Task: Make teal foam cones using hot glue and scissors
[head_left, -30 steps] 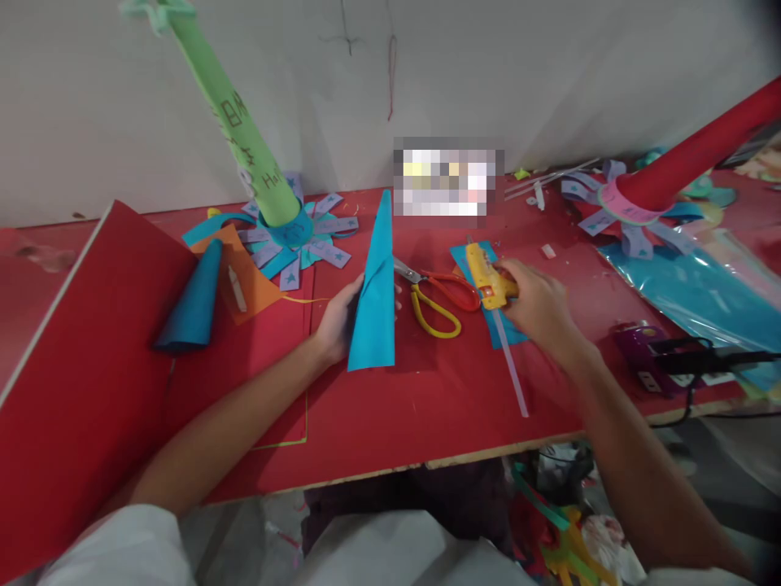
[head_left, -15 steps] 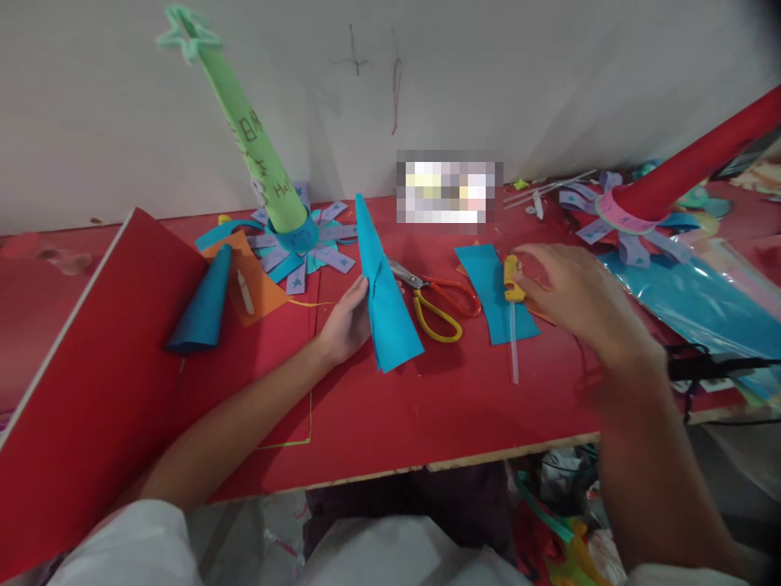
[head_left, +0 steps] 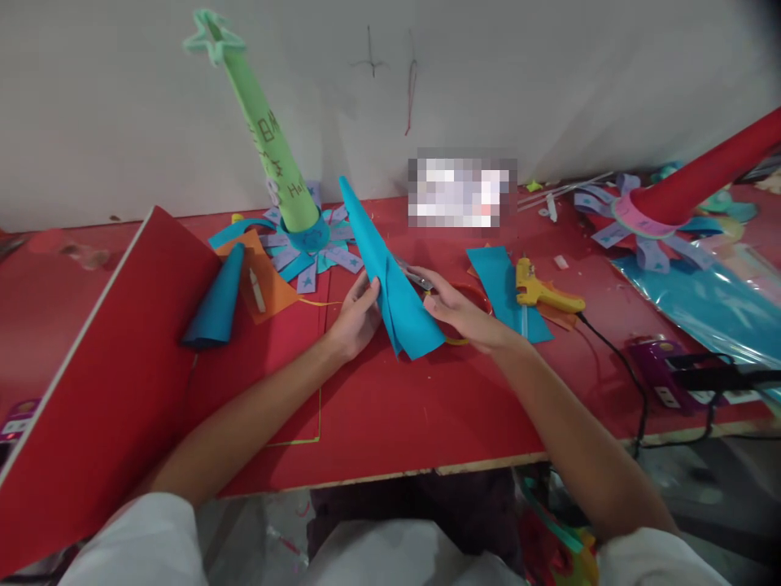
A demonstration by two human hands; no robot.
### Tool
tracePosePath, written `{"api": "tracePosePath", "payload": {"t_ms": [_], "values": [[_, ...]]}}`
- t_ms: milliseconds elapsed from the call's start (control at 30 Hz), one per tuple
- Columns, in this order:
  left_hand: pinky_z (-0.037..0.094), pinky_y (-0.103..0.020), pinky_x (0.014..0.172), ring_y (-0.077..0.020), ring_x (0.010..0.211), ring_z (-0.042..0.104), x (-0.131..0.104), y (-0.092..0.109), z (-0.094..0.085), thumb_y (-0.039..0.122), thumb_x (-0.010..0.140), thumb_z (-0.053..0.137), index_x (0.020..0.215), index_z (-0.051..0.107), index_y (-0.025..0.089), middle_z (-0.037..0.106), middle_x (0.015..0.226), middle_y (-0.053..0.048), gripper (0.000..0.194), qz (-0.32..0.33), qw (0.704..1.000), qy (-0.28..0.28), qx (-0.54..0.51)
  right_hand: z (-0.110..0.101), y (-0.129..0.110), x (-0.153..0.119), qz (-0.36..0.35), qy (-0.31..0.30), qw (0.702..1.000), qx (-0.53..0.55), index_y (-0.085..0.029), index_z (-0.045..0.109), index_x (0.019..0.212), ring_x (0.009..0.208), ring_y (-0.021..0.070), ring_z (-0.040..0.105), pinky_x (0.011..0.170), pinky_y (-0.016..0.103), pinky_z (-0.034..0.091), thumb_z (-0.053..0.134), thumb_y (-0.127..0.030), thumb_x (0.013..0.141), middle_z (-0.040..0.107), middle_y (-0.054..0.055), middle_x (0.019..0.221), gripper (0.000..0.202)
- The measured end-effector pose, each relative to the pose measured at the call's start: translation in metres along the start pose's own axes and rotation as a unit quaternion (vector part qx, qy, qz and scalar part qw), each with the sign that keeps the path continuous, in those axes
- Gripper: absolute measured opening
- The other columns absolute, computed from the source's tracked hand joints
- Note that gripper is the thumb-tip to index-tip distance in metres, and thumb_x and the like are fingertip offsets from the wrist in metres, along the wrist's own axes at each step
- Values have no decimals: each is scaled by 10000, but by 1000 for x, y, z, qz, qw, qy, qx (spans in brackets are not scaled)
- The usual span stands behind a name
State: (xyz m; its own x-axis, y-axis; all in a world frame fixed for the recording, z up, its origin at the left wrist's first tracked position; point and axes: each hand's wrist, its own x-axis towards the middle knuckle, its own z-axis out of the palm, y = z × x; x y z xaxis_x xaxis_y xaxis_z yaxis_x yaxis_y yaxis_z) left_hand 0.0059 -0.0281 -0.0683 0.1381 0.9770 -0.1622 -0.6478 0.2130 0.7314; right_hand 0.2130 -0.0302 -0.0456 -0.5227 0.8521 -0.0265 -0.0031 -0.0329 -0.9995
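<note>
A blue paper cone (head_left: pixel 399 301), its overlapping edge standing partly loose, points up and leftward above the table. My left hand (head_left: pixel 359 321) grips its left side with the thumb in front. On the right edge of the same cone, my right hand (head_left: pixel 455 309) closes thumb and fingers. Behind that hand lie scissors (head_left: pixel 467 340), largely covered by the hand and cone. A yellow glue gun (head_left: pixel 546 295) with a clear glue stick rests on a flat blue paper piece (head_left: pixel 494 281), to the right of my hands.
A second blue cone (head_left: pixel 216 305) stands at left by an orange sheet (head_left: pixel 274 289) and a leaning red board (head_left: pixel 115 350). Behind is a green paper tower (head_left: pixel 274 146); a red one (head_left: pixel 713 183) is at right. The glue gun's cable (head_left: pixel 631 370) runs near a purple power strip (head_left: pixel 662 370).
My right hand has let go of the glue gun, which lies on the blue paper, and moved left onto the cone. The cone leans further left, still in my left hand.
</note>
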Motion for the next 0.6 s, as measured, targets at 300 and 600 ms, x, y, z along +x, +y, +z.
{"api": "tracePosePath", "payload": {"t_ms": [300,600], "values": [[589,-420,1044,-299,1196,733,0,12,7,488,865,856,1056,723,223,793,1148,-87,353,-12,998,-40,43,12,16,10,-82,117,986,-90,-268,575,1494,1378,347,629,1108,541,564,777,-548,904,619,141,1541,683],[601,-381,999,-272,1223,720,10,58,28,504,987,708,1016,711,230,785,1129,-84,276,71,991,-29,114,25,0,-6,-139,187,922,-311,-271,574,1479,1359,349,661,1100,516,570,662,-407,1008,673,116,1488,498]]}}
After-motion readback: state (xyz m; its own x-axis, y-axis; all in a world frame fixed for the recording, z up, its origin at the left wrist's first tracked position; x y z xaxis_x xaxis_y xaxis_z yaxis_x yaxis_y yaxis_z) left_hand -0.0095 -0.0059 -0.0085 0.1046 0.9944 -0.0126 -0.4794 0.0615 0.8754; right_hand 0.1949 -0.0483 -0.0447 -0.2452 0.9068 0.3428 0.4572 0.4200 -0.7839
